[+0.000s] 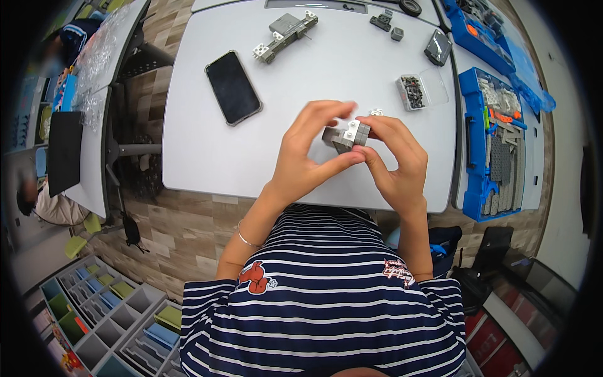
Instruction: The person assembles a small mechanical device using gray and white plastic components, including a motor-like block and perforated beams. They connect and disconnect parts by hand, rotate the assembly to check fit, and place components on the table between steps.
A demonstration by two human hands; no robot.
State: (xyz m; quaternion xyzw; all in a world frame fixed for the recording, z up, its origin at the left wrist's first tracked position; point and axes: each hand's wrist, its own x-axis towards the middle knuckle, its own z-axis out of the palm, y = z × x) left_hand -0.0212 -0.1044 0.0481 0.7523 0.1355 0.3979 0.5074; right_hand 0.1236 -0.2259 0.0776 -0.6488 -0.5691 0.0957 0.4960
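Note:
Over the near part of the white table, my right hand point(401, 154) pinches a small grey and white building-block assembly point(353, 134) between thumb and fingers. White studded pieces show on its top, grey ones on its side, and a dark grey part sticks out to the left. My left hand point(303, 151) curves around the left of the assembly. Its thumb tip reaches the near side, while its raised fingers, slightly blurred, stand apart above. Just beyond my right fingers lies a small white piece point(375, 112), partly hidden.
A phone point(233, 88) and a long grey block assembly point(286, 39) lie to the left on the table point(207, 157). At right stand a clear box of small parts point(412, 92) and a dark grey device point(438, 48). Blue cases of parts point(468, 147) sit farther right.

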